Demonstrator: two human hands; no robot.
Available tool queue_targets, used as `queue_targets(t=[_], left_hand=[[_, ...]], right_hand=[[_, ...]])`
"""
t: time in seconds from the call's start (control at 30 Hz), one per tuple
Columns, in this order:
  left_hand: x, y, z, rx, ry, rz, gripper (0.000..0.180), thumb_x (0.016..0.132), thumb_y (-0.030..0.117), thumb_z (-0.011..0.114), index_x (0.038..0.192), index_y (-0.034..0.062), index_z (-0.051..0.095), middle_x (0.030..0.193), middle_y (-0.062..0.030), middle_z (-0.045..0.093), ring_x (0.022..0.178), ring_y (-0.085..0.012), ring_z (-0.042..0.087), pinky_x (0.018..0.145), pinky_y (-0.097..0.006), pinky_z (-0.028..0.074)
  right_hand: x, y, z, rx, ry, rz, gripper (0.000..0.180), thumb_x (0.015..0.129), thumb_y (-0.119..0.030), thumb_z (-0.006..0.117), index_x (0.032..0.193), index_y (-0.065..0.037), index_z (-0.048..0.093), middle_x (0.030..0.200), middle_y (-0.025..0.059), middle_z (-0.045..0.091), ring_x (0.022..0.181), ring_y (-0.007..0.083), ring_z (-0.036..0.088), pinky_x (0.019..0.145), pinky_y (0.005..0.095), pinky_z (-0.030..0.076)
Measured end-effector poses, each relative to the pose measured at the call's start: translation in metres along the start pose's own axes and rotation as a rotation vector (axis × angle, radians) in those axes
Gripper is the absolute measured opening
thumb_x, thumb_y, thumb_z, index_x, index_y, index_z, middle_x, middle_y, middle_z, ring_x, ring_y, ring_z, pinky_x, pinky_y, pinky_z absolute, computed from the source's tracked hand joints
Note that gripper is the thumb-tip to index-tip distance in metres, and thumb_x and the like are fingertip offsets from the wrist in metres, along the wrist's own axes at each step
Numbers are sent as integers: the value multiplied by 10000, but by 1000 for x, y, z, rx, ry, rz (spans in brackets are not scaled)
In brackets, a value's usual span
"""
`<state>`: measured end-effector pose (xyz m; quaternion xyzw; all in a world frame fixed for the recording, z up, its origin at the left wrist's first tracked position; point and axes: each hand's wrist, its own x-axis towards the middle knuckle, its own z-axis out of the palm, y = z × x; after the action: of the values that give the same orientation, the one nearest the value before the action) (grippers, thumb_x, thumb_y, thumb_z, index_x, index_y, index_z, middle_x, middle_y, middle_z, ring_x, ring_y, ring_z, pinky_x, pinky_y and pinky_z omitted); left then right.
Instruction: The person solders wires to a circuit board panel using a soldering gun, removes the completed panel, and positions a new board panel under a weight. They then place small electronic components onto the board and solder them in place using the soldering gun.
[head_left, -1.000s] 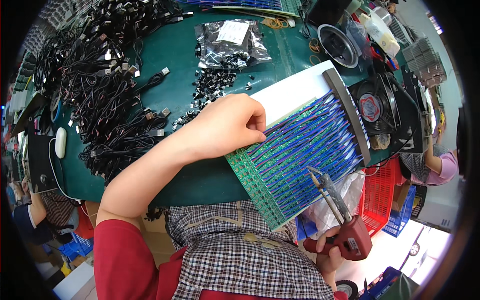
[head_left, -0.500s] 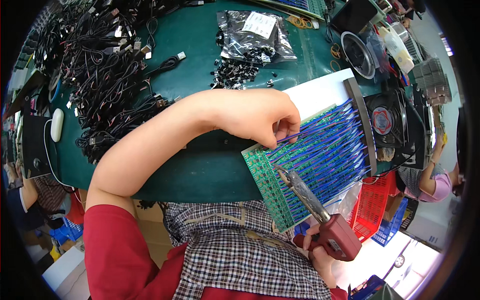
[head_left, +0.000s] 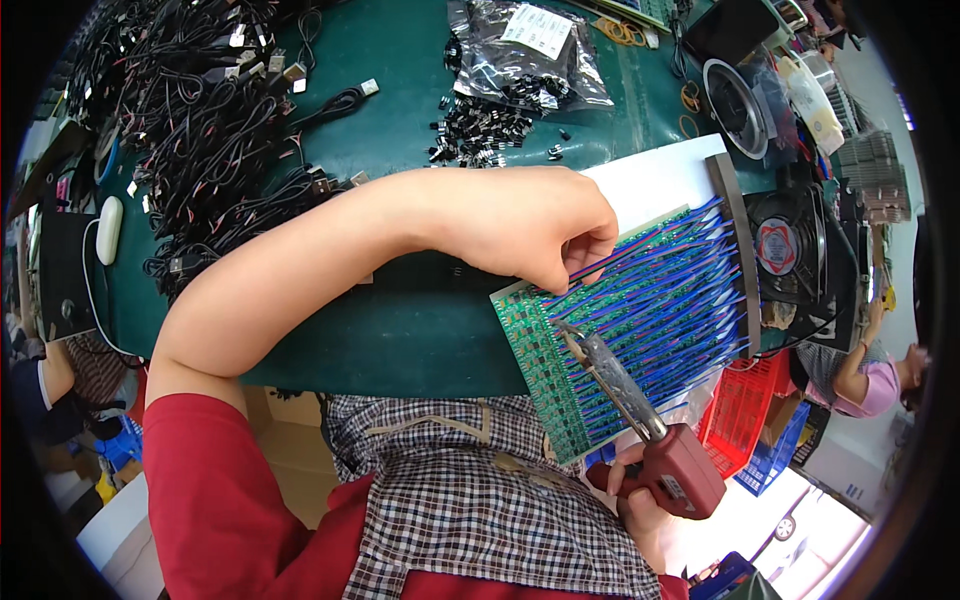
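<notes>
At the far left, a white rounded device (head_left: 109,230) is seen on the green table (head_left: 400,345), with a large tangle of black USB cables (head_left: 225,150) spread beside it. Farther right, small black components (head_left: 485,128) are scattered below a plastic bag (head_left: 525,50).

The left hand (head_left: 535,225) is reached across from the left, over the upper left part of the green circuit board panel (head_left: 548,375). Its thumb and forefinger are pinched together, and a wire appears to be held between them; the contact itself is partly covered by the fingers. The panel is laid slantwise in front of the apron (head_left: 470,480), with its lower corner shown past the table's front edge. Blue and purple wires (head_left: 665,300) are run from the panel up and rightward to a dark bar (head_left: 738,260), and a white sheet (head_left: 660,180) is seen behind them.

The pistol-grip soldering iron (head_left: 685,475) is held by the right hand (head_left: 645,510), whose fingers are wrapped round the red handle. Its long axis is pointed up and leftward, across the run of the wires, and its tip is brought just below the left fingertips, much nearer to them than to the right hand. Whether the panel is touched by the tip cannot be told.

At the right, a red plastic basket (head_left: 738,425) is seen beyond the panel.
</notes>
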<state>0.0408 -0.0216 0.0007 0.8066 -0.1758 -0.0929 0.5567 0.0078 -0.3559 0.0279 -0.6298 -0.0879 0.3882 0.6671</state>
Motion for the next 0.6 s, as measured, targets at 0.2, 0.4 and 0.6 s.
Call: queue_targets(t=[0.2, 0.4, 0.6], left_hand=[[1, -2, -3, -103, -37, -55, 183, 657, 40, 646, 804, -28, 562, 686, -87, 547, 635, -147, 522, 578, -282, 424], [2, -3, -3, -70, -45, -64, 189, 656, 39, 652, 805, -36, 562, 678, -81, 564, 639, -142, 541, 590, -280, 441], [2, -6, -2, -104, -39, -26, 196, 648, 49, 649, 797, -34, 553, 675, -83, 572, 643, -145, 551, 598, -281, 447]], right_hand=[[6, 3, -8, -470, 28, -73, 329, 630, -63, 729, 924, -29, 587, 808, 46, 602, 619, 140, 570, 563, 263, 456], [6, 19, -18, -565, -47, -112, 641, 749, -419, 701, 1128, 36, 456, 987, 128, 556, 607, 142, 508, 517, 246, 402], [9, 9, 3, -199, 41, 13, 663, 744, -410, 707, 1150, 42, 442, 993, 146, 559, 598, 147, 507, 507, 245, 406]])
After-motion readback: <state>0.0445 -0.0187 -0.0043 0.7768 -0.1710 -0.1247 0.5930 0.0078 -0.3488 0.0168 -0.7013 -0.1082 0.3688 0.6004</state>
